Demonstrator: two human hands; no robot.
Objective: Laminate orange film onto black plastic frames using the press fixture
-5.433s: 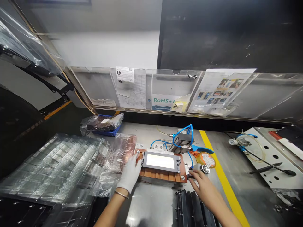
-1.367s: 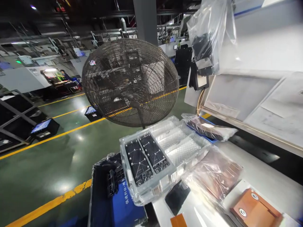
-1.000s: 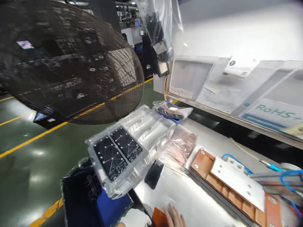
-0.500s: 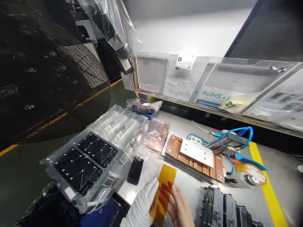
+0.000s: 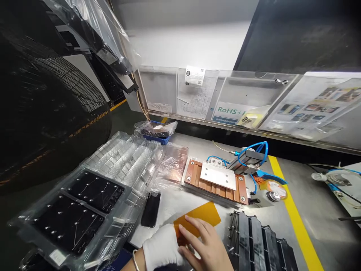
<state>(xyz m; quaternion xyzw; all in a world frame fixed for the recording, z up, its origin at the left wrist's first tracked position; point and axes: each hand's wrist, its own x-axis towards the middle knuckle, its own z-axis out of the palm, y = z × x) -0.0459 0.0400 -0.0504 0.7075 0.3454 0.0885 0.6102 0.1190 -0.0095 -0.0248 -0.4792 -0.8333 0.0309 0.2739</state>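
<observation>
A flat, see-through amber plastic sheet is tilted above the metal bench. My left hand, in a white glove, grips its near left end; those fingertips are mostly hidden behind my right hand. Across the top of the sheet reaches my bare right hand, its fingers apart and slightly bent, tips close to the glove. Whether they press on the sheet I cannot tell, and the thumb is hidden. To the right of this hand stand several black ribbed parts in a row.
A copper-coloured fixture with a white plate and blue air hoses lies beyond my hands. On the left are a black phone and clear trays with black panels. A bagged copper-coloured part rests behind.
The amber sheet has turned from nearly upright to slanting up to the right. My right hand has moved from its right edge to over its face. The view has shifted right.
</observation>
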